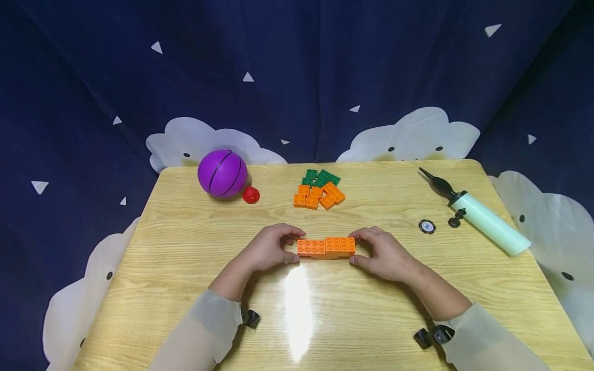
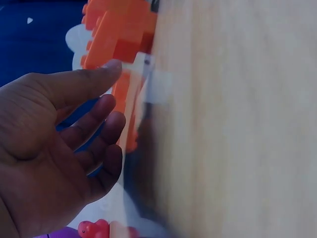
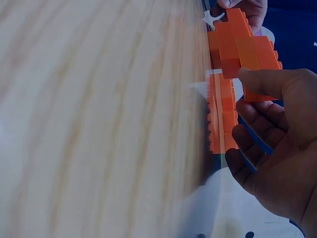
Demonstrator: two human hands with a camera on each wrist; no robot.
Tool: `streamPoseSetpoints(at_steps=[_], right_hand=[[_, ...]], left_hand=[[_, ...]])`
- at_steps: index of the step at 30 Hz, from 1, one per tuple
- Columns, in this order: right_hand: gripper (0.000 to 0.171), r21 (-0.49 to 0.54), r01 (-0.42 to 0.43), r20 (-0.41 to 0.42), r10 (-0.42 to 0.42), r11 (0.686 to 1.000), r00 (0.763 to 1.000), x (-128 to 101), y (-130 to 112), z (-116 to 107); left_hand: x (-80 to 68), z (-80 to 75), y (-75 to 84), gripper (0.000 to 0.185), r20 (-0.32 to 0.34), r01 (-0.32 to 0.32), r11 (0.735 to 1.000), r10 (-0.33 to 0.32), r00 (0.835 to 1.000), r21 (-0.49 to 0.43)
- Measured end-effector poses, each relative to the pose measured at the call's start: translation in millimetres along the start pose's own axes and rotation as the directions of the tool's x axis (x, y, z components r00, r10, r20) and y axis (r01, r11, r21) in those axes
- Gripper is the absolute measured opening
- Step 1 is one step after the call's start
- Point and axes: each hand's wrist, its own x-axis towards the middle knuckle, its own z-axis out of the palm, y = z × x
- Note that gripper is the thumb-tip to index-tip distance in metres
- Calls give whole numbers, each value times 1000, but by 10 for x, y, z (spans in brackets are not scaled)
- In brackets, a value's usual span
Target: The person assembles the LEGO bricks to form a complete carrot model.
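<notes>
A row of joined orange toy building bricks (image 1: 311,248) lies across the middle of the table, studs up, with more bricks joined beneath its middle. My left hand (image 1: 269,248) pinches its left end between thumb and fingers. At the other end, my right hand (image 1: 384,253) pinches the bricks, thumb on the near side. In the right wrist view, the thumb of the right hand (image 3: 292,134) lies against an orange brick (image 3: 250,52), and its lower fingers curl loosely. The left wrist view shows the left hand (image 2: 54,134) with its thumb at the bricks (image 2: 119,32); the index fingertip's contact is hidden.
Behind the row lie several loose orange bricks (image 1: 312,201) and green bricks (image 1: 323,178). A purple ball (image 1: 223,173) and a small red toy (image 1: 251,195) stand back left. On the right are a round chip (image 1: 427,226), a small black object (image 1: 457,218) and a hand pump (image 1: 489,222).
</notes>
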Motion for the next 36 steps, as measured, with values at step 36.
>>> streamPoseSetpoints(at_steps=[36], right_hand=[[45,-18,16,-17,-16,1000,1000,-4,-37,6]], left_hand=[[668,-192,-52,48,-324,129,976,-66,944,178]])
